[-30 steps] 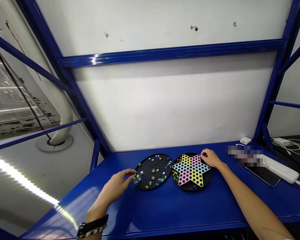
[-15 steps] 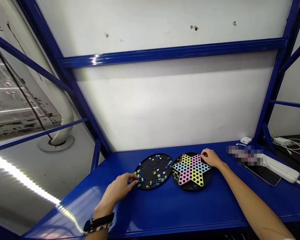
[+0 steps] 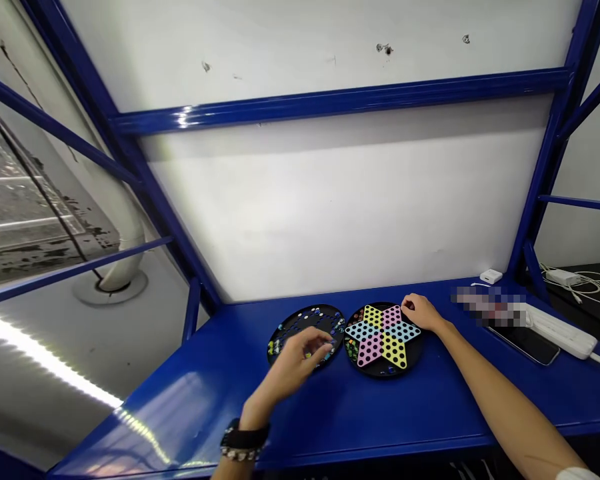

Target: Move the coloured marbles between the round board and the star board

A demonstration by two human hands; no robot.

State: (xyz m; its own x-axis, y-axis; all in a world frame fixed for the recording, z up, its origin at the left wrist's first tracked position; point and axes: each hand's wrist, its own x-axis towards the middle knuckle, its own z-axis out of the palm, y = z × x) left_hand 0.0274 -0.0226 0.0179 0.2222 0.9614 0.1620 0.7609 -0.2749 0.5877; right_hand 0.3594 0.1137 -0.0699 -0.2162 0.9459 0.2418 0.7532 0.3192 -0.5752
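my left hand [image 3: 293, 370] hangs over the black round board [image 3: 300, 319], its fingers bunched and blurred, so i cannot tell whether they hold anything. my right hand [image 3: 420, 313] rests on the upper right rim of the second round board [image 3: 411, 359], well apart from my left and not visibly clamped on anything. the two boards sit side by side on the blue worktop [image 3: 180, 413], nearly touching, the second to the right. being round, neither has a long axis. the second carries one six-pointed pastel star [image 3: 383, 337], two points aimed left and right along the worktop. marbles [image 3: 351, 348] lie on both boards, too small to count. further right are one phone [image 3: 525, 343] and one power strip [image 3: 560, 332].
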